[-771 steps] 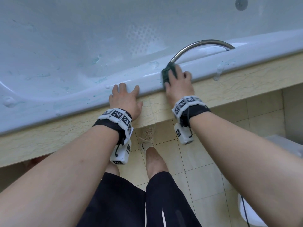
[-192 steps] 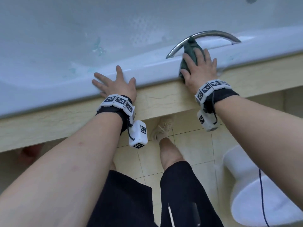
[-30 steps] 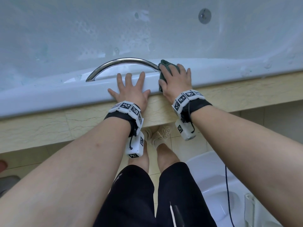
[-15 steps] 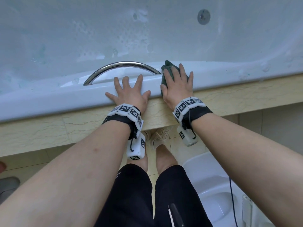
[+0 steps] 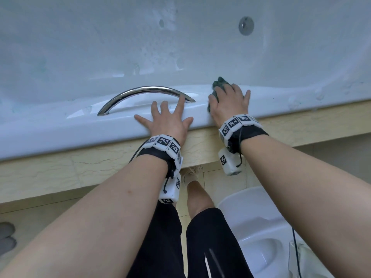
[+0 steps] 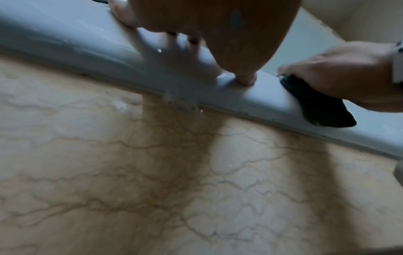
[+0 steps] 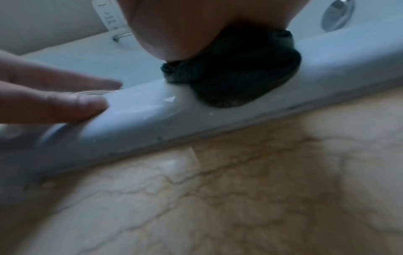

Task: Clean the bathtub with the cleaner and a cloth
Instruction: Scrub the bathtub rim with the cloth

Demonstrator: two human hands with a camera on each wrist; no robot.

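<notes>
We stood in a tiled bathroom before one white bathtub (image 5: 60, 125) set in a beige marble-veined surround (image 5: 50, 167), with one curved chrome grab bar (image 5: 144, 91) on its rim, one round metal fitting (image 5: 246, 28) on the far inner wall and one white toilet (image 5: 259, 227) at our right. Our left hand (image 5: 168, 119) lay flat on the rim with fingers spread, holding nothing. Our right hand (image 5: 228, 101) pressed one dark green cloth (image 5: 218, 83) onto the rim just right of the bar, fingers extended over it.

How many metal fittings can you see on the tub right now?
3: the curved grab handle on the near rim beside the left hand, a round fitting on the far inner wall, a faucet at the far end. Others may be out of view.
</notes>
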